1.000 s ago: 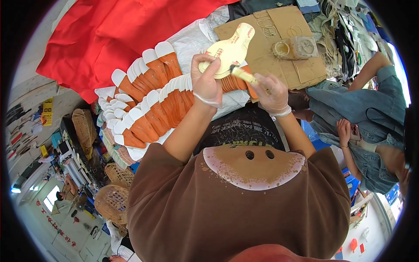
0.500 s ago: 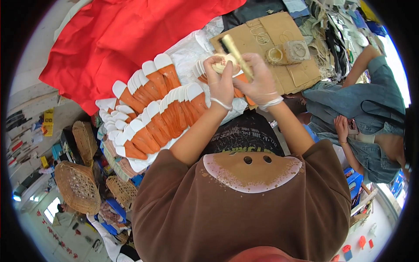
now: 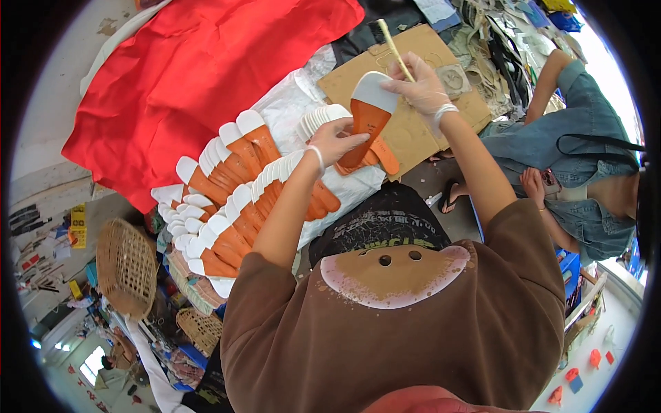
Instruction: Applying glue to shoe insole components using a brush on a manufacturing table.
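Observation:
One shoe insole, orange with a white end, is held up at a tilt between my gloved hands. My left hand pinches its orange left edge. At the white end, my right hand grips the insole's upper right edge and also carries a brush with a pale handle and dark bristles, pointing up and away. Behind my left hand lies a fanned stack of insoles, white ends outward; orange parts of others show below the held one. To the left, rows of overlapping insoles rest on white sheeting.
A red sheet spreads over the far left. Brown cardboard at the right bears a pale block-like container. A person in denim sits at the right. Woven baskets stand at the lower left.
The hands were close together around a round pale thing with lettering, the brush lying across it. Now an insole is held up between them, and the right hand has moved farther away.

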A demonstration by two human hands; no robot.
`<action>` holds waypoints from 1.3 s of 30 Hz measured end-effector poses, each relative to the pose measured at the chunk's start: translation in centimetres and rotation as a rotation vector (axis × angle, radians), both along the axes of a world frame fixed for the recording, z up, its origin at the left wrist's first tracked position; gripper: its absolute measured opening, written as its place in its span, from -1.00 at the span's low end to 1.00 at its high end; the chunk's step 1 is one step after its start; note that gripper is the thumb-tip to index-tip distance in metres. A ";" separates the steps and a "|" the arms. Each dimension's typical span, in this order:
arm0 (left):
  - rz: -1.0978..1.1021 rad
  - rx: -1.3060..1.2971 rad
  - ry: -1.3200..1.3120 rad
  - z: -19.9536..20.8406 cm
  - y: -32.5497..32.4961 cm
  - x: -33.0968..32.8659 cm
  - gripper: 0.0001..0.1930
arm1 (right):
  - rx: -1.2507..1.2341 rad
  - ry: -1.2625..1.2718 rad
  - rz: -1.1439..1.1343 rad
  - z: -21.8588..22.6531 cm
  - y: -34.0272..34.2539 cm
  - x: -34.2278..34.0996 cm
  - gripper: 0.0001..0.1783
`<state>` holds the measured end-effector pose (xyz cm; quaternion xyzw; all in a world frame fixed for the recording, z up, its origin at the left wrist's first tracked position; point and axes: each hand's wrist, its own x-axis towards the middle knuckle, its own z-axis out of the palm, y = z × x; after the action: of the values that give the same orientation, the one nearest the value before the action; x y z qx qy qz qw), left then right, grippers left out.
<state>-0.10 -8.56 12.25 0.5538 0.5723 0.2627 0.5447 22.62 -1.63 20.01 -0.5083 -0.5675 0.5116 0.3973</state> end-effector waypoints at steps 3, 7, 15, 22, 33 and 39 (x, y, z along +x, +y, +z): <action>-0.125 -0.127 -0.243 1.4 -0.2 0.9 -0.60 | -0.019 0.003 0.041 -1.0 0.2 0.6 -0.64; -0.164 -0.376 -0.307 4.0 -0.9 0.3 -0.62 | 0.123 -0.303 -0.003 -0.9 -0.2 1.6 -0.71; -0.070 -0.437 -0.494 3.6 -2.2 -0.5 -0.69 | 0.593 -0.799 0.188 -0.7 -3.9 1.1 -0.71; -0.078 -0.451 -0.525 4.1 -2.9 -1.0 -0.67 | 0.628 -0.785 0.359 0.6 -4.8 1.1 -0.68; -0.049 -0.616 -0.706 4.4 -3.2 -2.2 -0.63 | 0.509 -0.895 0.238 -1.7 -3.4 3.7 -0.68; -0.028 -0.634 -0.749 4.0 -3.2 -2.4 -0.63 | 0.505 -0.644 0.493 -0.2 -4.7 4.3 -0.72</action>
<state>-2.52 -11.79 16.20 0.2358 0.3813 0.2495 0.8583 26.87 -6.30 19.83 -0.3787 -0.8721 0.2530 0.1789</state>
